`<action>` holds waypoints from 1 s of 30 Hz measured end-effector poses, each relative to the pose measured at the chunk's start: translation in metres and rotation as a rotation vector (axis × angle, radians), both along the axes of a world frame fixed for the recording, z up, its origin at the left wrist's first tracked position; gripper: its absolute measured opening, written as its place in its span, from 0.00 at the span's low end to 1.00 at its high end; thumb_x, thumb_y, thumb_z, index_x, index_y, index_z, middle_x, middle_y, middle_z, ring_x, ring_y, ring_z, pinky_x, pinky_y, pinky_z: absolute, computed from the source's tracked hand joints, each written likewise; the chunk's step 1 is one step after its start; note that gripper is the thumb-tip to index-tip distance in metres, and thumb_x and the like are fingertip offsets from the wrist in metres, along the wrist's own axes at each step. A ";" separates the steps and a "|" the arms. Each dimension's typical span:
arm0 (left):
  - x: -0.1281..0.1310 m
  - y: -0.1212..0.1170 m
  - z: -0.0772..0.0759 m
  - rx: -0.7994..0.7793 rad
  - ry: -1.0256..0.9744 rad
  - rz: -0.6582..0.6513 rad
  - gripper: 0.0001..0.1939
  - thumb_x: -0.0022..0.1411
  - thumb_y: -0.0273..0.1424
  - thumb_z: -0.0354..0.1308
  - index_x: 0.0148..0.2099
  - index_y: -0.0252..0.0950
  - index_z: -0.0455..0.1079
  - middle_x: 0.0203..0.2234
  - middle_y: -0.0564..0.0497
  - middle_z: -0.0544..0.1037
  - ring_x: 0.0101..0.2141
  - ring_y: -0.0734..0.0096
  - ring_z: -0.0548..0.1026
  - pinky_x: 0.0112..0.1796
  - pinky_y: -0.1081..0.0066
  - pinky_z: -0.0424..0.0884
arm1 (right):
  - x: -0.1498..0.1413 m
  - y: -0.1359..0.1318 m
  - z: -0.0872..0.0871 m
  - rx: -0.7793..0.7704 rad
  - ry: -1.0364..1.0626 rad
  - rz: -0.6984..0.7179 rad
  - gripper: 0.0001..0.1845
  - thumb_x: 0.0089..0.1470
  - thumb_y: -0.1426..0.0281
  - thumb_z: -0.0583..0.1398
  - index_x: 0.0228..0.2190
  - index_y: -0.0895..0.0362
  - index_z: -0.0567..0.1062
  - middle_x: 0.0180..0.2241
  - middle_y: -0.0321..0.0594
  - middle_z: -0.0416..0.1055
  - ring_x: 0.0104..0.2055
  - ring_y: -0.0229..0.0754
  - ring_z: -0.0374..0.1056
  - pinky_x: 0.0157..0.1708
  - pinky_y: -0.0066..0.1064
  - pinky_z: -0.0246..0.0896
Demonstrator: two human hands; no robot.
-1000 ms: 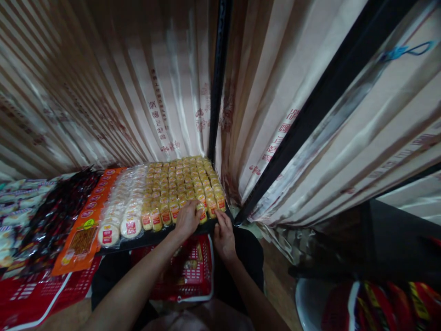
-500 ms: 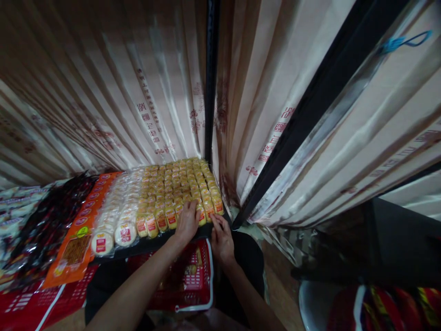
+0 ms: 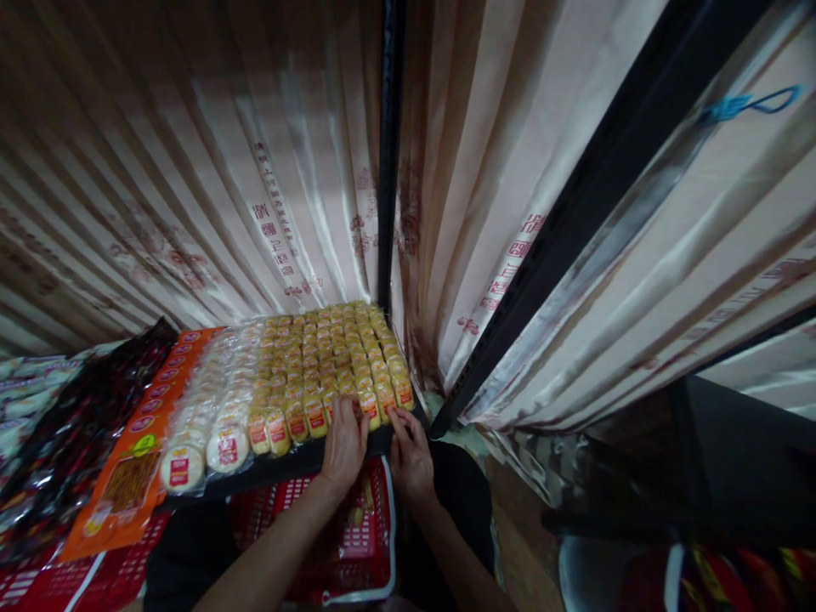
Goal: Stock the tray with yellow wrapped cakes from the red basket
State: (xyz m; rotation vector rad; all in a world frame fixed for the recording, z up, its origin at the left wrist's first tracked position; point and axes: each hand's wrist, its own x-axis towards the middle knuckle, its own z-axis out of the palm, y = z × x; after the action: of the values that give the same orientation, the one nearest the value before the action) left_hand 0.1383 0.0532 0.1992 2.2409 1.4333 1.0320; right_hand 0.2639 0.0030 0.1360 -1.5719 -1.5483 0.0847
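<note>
From where I sit, the risk I weigh first is at the front edge: the yellow-wrapped snacks [image 3: 328,365] stand in close rows on a black shelf [image 3: 299,459], the foremost ones near the lip, so a careless tug could tip one off and drop it into the red basket [image 3: 377,544] below. Pressing sideways too hard could also, I judge, skew the neighbours, because the rows are packed tight and the shiny wrappers may slide; leftward, that shove would reach the white round snacks [image 3: 228,448]. My left hand [image 3: 344,438] lies at the front of the rows, fingers bent and close together, tips against the yellow wrappers. My right hand [image 3: 411,455] is just beside it, half closed, thumb and fingers drawn near each other, fingertips at the lower front of a snack near the right end. The light is dim and the fingers hide the contact, so I cannot tell whether either hand is pinching a snack or only touching it
</note>
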 end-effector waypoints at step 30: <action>0.013 -0.001 -0.018 -0.089 0.383 0.050 0.12 0.65 0.24 0.40 0.43 0.35 0.64 0.37 0.47 0.69 0.33 0.71 0.72 0.33 0.73 0.69 | -0.007 0.002 0.003 0.013 0.082 -0.057 0.25 0.57 0.73 0.48 0.56 0.53 0.61 0.46 0.46 0.64 0.49 0.45 0.62 0.48 0.40 0.63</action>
State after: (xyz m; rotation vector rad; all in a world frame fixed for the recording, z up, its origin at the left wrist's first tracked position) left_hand 0.1512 0.0524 0.1816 2.4390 1.6524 0.5547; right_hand 0.2573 0.0047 0.1391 -1.5817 -1.4373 0.1064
